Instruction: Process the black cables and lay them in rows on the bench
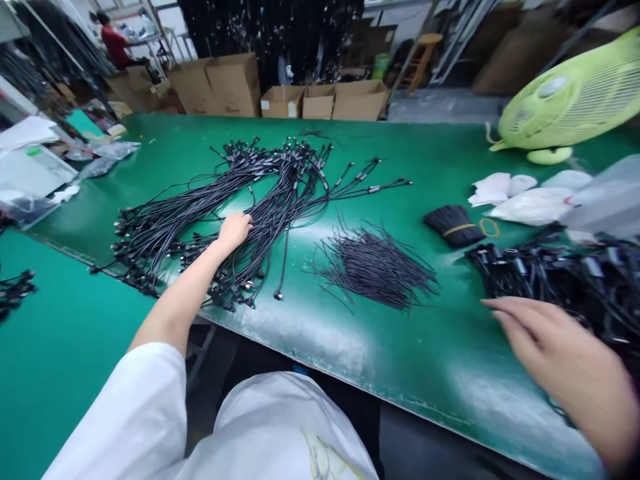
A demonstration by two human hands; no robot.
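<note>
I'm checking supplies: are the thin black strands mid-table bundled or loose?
Loose: the thin black strands lie in a ragged pile, ends sticking out, no band visible.

Green table [440, 160] | black cables [280, 203] | loose black strips [375, 267] | banded black bundle [445, 219] | yellow band [489, 228]

Yellow-green fan [575, 93] upper right. Wooden stool [428, 40] near top edge, right of centre. Cardboard boxes [363, 100] top centre. White papers [27, 132] upper left.
</note>
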